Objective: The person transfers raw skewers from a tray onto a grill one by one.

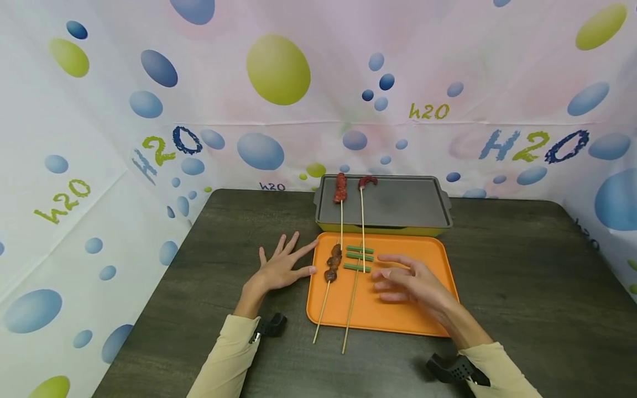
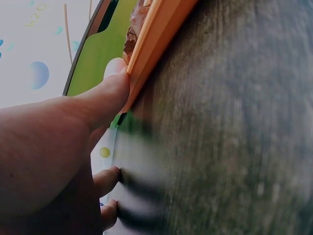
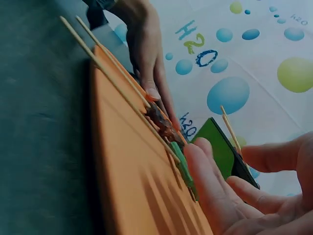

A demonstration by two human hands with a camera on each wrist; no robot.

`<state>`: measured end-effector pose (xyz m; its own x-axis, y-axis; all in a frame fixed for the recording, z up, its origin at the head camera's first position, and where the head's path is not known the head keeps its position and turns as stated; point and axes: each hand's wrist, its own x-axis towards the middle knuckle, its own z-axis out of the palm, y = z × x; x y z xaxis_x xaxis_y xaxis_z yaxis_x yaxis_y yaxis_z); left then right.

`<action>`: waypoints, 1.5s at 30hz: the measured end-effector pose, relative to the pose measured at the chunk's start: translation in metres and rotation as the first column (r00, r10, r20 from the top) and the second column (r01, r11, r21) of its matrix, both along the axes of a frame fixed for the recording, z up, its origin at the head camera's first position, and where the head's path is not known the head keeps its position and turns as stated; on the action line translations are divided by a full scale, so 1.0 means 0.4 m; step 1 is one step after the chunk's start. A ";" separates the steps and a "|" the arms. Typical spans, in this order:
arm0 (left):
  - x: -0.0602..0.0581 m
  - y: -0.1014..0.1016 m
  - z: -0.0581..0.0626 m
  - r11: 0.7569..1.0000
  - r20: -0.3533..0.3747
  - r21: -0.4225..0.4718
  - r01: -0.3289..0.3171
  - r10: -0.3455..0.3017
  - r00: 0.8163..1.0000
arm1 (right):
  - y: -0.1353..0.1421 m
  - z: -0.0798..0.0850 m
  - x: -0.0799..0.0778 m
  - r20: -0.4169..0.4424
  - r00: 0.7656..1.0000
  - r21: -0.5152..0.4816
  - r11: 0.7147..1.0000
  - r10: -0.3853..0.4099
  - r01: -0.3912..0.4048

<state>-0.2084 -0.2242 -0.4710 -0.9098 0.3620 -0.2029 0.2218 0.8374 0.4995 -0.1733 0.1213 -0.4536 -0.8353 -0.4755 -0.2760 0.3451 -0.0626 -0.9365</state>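
My left hand [image 1: 280, 271] spreads its fingers at the left edge of an orange tray [image 1: 403, 318]; its thumb touches the rim in the left wrist view. Over the tray's right half, my right hand [image 1: 415, 283] has loosely bent fingers apart from the thumb, with nothing held. Left of its fingertips lies a skewer of green stalk pieces [image 1: 358, 267]. A skewer of brown meat chunks [image 1: 332, 264] lies along the tray's left side. Both sticks stick out over the front rim. A red meat skewer [image 1: 340, 189] and a skewer with a curled dark-red piece [image 1: 367, 181] rest on a grey griddle [image 1: 403, 200].
The griddle's green-yellow base [image 1: 388, 229] stands directly behind the tray. Sticks from its two skewers reach forward over the tray. All stands on a dark wooden table [image 1: 522, 276]. A patterned sheet [image 1: 318, 127] hangs behind and at the sides.
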 end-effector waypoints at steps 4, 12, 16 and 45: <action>-0.002 -0.006 -0.017 1.000 -0.007 0.005 0.000 0.000 1.000 | 0.015 -0.007 0.038 0.054 0.990 -0.071 0.989 0.132 -0.128; 0.004 -0.003 -0.010 1.000 -0.005 0.018 -0.004 0.004 1.000 | 0.003 -0.035 0.071 0.184 0.922 -0.297 0.913 0.342 -0.280; 0.006 0.001 0.003 1.000 -0.014 0.022 -0.002 0.003 1.000 | -0.012 -0.049 0.068 0.272 0.898 -0.405 0.888 0.345 -0.218; 0.006 0.008 0.007 1.000 -0.010 -0.028 -0.004 0.004 1.000 | -0.042 -0.051 0.095 0.202 0.959 -0.228 0.962 0.197 -0.149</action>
